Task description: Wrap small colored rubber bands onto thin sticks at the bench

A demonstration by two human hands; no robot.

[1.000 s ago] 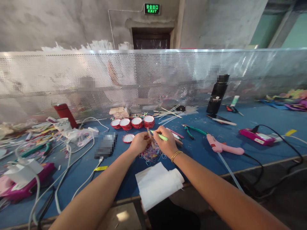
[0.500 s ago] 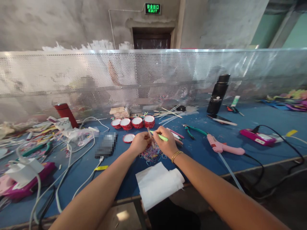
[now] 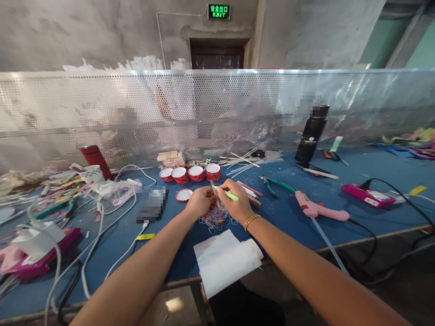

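My right hand (image 3: pixel 238 201) is closed around a light green marker pen (image 3: pixel 232 196), its tip end pointing left toward my left hand. In my left hand (image 3: pixel 200 202) a narrow, flat, pale stick (image 3: pixel 213 185), like a craft stick, is pinched upright. The pen's tip is close to the stick; whether they touch I cannot tell. Below both hands lies a heap of small coloured loops (image 3: pixel 216 222). A single red-rimmed white disc (image 3: pixel 184 195) lies just left of my left hand. Behind stand several short stacks of such discs (image 3: pixel 196 172).
Folded white paper (image 3: pixel 227 262) lies at the table's front edge. Right are green-handled pliers (image 3: pixel 282 185), a pink glue gun (image 3: pixel 319 210) and a black bottle (image 3: pixel 310 140). Left are a phone (image 3: pixel 152 206), white cables, a red flask (image 3: pixel 96 162) and craft scraps. A perforated metal screen (image 3: pixel 217 99) stands behind.
The whole view has shifted slightly to the right. Both hands keep their grip on the stick and the marker pen, with barely any visible movement.
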